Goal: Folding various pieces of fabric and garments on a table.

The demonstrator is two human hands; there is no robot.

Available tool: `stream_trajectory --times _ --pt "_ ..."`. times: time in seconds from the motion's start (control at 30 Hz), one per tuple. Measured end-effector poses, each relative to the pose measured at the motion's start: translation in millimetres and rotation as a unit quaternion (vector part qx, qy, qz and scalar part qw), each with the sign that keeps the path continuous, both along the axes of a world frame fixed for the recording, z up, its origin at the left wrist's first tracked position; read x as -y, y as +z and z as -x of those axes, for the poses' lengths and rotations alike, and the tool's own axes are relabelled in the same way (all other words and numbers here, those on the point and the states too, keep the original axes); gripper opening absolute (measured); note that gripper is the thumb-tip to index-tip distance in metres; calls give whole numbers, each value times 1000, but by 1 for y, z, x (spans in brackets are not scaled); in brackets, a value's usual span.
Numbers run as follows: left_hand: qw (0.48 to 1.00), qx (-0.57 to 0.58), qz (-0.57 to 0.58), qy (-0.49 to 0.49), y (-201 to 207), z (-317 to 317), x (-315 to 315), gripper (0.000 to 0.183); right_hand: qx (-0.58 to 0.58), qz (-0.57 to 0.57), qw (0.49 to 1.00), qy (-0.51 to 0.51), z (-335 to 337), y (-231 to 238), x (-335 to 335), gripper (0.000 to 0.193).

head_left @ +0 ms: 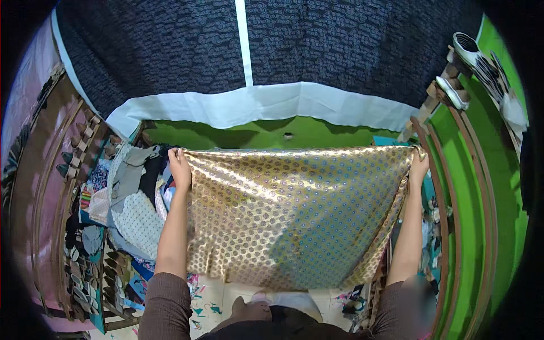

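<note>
Left hand (pixel 179 168): clamped on the top-left corner, well apart from the other one
Right hand (pixel 418 166): clamped on the top-right corner, bunching it up a bit
Gold patterned cloth (pixel 294 215): stretched between both, pulled nearly straight along the top, hanging loose at the bottom
Room to move: kinda tight, hemmed in by clothes pile (pixel 136 221) beside left forearm and wooden rails (pixel 484 187) near the right
Hidden: tiled floor (pixel 218 292), mostly blocked
Cut off: dark curtain (pixel 351 51), up top
</note>
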State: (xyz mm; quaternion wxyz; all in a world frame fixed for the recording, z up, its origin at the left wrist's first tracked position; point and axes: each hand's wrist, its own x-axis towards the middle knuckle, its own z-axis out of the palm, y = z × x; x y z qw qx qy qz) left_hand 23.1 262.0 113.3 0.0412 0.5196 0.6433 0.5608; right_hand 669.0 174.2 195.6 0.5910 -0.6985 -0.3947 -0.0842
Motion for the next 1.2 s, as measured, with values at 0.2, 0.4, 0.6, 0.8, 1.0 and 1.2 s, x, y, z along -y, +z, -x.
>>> stream_trajectory --times 0.2,0.4,0.6,0.8,1.0,1.2 --pt "995 -35 82 49 -34 -32 -78 22 31 103 994 -34 -44 -59 -114 46" --pt "972 -118 182 92 -73 -38 -116 23 -66 230 970 -30 -45 -162 -150 50" --pt "905 -174 377 93 -100 -44 -117 23 -51 436 898 -1 -44 -200 -145 59" --pt "955 -270 123 -20 -51 -166 -71 35 172 325 929 -37 72 -123 -116 42" --pt "873 -339 206 -284 -92 -276 -1 45 298 285 857 309 255 -110 -86 35" --pt "821 -429 323 -191 -105 -230 -28 49 329 440 811 203 187 -186 -96 45"
